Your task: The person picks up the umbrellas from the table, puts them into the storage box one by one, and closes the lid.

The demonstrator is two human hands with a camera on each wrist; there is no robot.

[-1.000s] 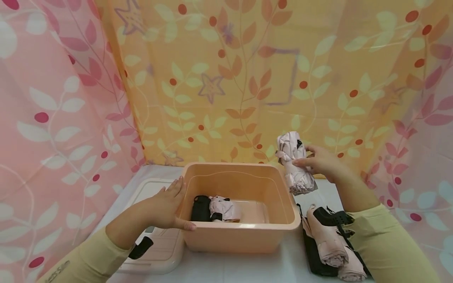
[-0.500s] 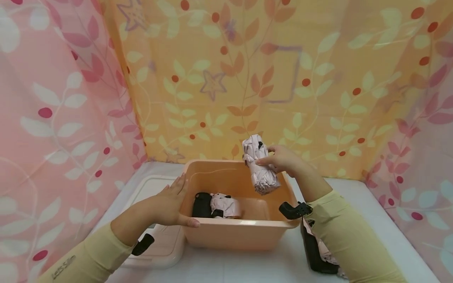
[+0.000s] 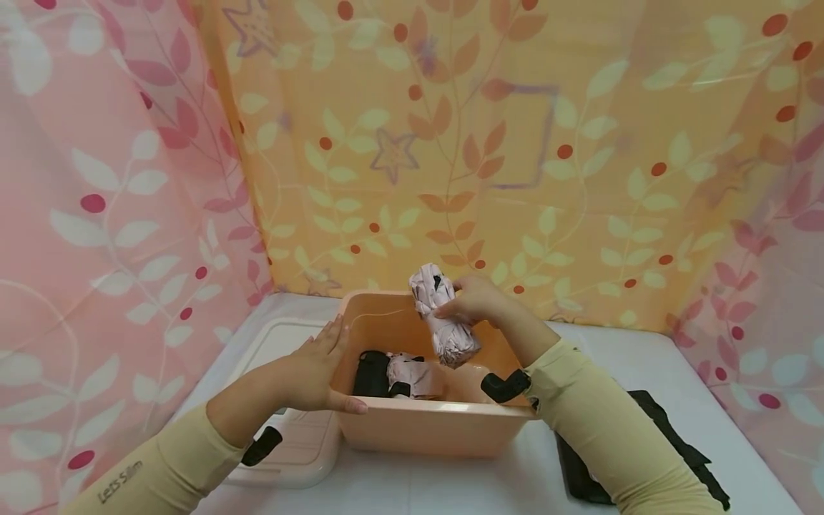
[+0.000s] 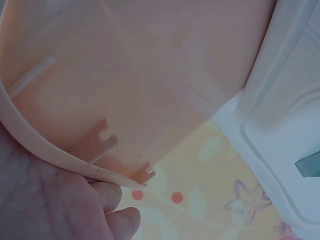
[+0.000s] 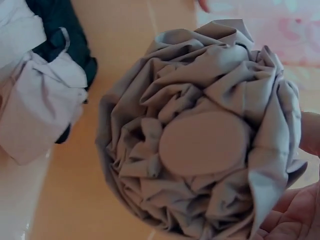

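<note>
My right hand (image 3: 479,300) grips a pale pink folded umbrella (image 3: 452,342), tilted above the open peach plastic box (image 3: 431,433). In the right wrist view, the umbrella's oval end (image 5: 204,144) sits among bunched fabric. Inside the box, at the left, lie a black bundle (image 3: 371,373) and another pale pink folded bundle (image 3: 415,377) side by side. My left hand (image 3: 305,373) rests on the box's left rim, fingers straight along it and thumb at the front corner. The left wrist view shows part of that hand (image 4: 55,200) against the box rim.
Left of the box a pale lid (image 3: 292,447) lies on the white-covered table (image 3: 611,357). To the right, black items (image 3: 659,415) lie partly hidden under my right sleeve (image 3: 611,429). Patterned curtains (image 3: 386,143) stand behind and at both sides.
My right hand has carried the pink umbrella leftward from beyond the box's right side to over the box. My right forearm now covers the pink rolls at the right. My left hand stays on the rim.
</note>
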